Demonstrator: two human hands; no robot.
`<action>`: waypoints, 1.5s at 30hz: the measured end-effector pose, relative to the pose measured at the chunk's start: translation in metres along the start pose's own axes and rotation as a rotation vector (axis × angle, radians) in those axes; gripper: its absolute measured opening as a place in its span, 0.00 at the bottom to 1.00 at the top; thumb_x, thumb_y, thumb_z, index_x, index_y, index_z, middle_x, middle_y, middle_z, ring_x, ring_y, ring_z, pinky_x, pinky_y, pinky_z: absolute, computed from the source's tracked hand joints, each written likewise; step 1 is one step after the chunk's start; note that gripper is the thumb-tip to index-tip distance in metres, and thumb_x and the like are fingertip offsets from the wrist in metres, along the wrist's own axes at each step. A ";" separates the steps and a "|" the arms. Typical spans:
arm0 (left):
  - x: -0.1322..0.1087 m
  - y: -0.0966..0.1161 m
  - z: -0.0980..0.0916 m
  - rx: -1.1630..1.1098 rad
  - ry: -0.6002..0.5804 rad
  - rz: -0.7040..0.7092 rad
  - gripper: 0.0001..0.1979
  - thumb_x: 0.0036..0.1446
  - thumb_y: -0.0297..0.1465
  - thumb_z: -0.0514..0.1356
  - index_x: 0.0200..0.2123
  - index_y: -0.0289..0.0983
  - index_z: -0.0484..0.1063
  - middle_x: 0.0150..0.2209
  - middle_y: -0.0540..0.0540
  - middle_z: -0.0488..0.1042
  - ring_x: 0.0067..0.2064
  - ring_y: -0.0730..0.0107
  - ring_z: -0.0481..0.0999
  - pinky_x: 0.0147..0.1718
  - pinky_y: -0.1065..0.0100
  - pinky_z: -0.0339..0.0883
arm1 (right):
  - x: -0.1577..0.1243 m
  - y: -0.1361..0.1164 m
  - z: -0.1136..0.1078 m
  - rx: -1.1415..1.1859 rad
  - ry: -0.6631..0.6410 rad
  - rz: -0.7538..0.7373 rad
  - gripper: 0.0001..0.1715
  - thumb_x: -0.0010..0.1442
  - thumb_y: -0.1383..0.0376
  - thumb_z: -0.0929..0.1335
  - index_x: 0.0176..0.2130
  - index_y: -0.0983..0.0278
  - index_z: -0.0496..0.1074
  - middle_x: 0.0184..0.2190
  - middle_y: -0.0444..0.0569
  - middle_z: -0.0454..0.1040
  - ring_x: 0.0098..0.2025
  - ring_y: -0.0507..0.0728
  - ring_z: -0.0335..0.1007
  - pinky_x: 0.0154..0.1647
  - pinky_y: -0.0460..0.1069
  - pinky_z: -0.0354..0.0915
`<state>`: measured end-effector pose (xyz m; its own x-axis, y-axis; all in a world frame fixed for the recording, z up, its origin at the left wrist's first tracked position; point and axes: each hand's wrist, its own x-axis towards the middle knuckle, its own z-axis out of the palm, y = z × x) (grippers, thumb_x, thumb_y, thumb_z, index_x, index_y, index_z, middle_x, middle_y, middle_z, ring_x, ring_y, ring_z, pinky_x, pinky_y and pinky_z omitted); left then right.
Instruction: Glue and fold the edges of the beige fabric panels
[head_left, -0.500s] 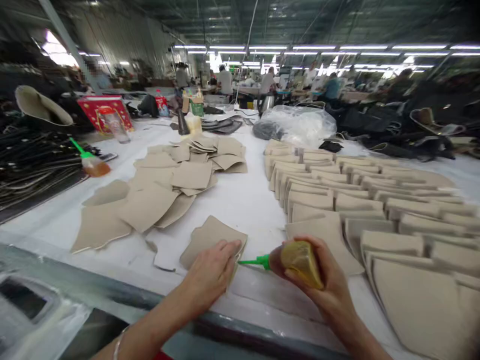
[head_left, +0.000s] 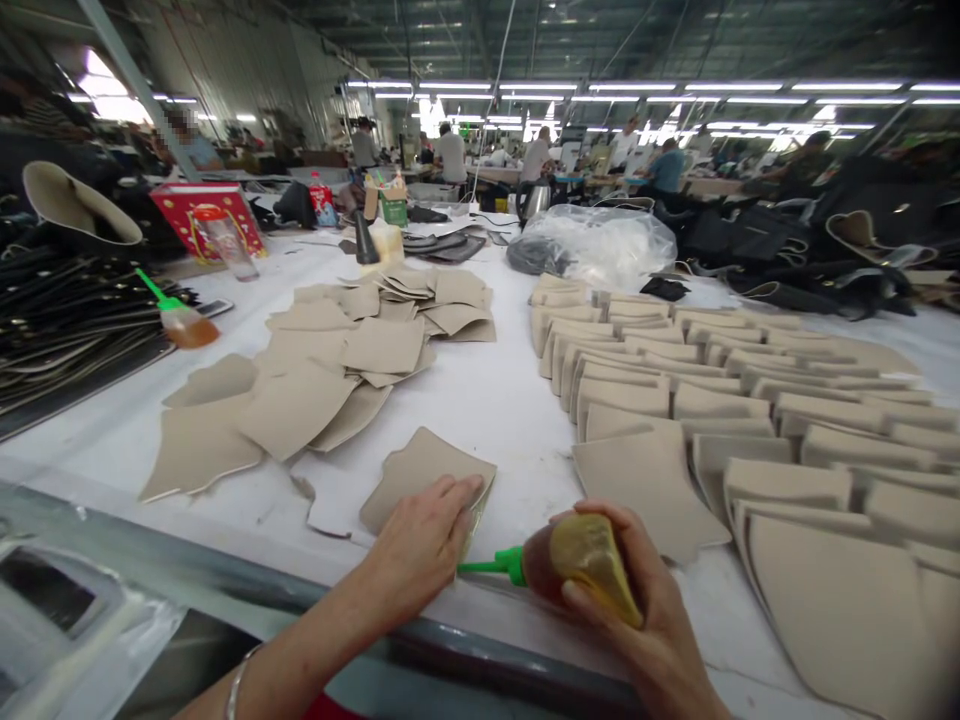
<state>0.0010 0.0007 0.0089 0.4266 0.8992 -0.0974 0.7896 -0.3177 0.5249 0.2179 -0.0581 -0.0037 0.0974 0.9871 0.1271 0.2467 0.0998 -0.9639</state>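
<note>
My left hand (head_left: 424, 540) lies over a beige leather-like piece (head_left: 420, 465) near the table's front edge, its fingers stretched out and pressing it down. My right hand (head_left: 645, 600) is wrapped round a squeeze bottle (head_left: 574, 565) of amber liquid, tilted on its side. Its green nozzle points left, with the tip at the piece's lower right edge, just by my left fingers. A wet-looking shiny strip runs along that edge. The thumb of my left hand is hidden.
Loose beige pieces (head_left: 300, 400) lie in a heap at left; rows of folded ones (head_left: 720, 400) fill the right. A second glue-type bottle (head_left: 187, 325) stands tilted at far left by dark stacked parts (head_left: 60, 330). Behind are a plastic bag (head_left: 615, 245) and a kettle (head_left: 536, 203).
My right hand has brought the bottle down and toward me, so the nozzle tip has slid along the piece's edge to its near end. My left hand has stayed nearly still.
</note>
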 end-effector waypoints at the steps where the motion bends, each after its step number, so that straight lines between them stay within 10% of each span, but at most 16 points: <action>1: 0.000 0.000 0.000 -0.001 0.001 -0.001 0.21 0.63 0.28 0.44 0.57 0.38 0.63 0.47 0.44 0.71 0.49 0.62 0.71 0.51 0.62 0.63 | 0.000 0.001 -0.001 -0.005 -0.002 0.005 0.28 0.52 0.53 0.72 0.50 0.56 0.62 0.42 0.44 0.71 0.40 0.59 0.69 0.41 0.47 0.64; 22: 0.000 -0.001 0.000 -0.036 -0.010 -0.006 0.22 0.63 0.30 0.43 0.58 0.38 0.63 0.48 0.43 0.71 0.48 0.62 0.72 0.50 0.62 0.64 | 0.005 -0.005 -0.001 0.034 -0.022 0.072 0.28 0.53 0.51 0.71 0.49 0.55 0.61 0.36 0.41 0.70 0.35 0.56 0.67 0.37 0.46 0.63; 36: 0.009 -0.006 0.001 -0.009 -0.075 0.012 0.25 0.62 0.29 0.41 0.60 0.32 0.60 0.54 0.40 0.69 0.53 0.62 0.69 0.53 0.63 0.62 | 0.042 0.005 -0.011 -0.129 0.114 -0.191 0.27 0.55 0.57 0.72 0.51 0.57 0.61 0.44 0.46 0.66 0.42 0.59 0.65 0.44 0.50 0.62; 45: 0.009 -0.001 -0.005 -0.104 -0.061 -0.022 0.23 0.62 0.33 0.44 0.57 0.33 0.63 0.43 0.42 0.74 0.45 0.62 0.72 0.48 0.62 0.64 | 0.033 -0.004 -0.020 0.595 0.122 0.200 0.21 0.51 0.58 0.75 0.44 0.60 0.71 0.34 0.44 0.74 0.37 0.56 0.70 0.35 0.46 0.69</action>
<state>0.0014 0.0106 0.0114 0.4379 0.8847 -0.1598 0.7504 -0.2618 0.6069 0.2393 -0.0286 0.0095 0.2043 0.9759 -0.0765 -0.3621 0.0028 -0.9321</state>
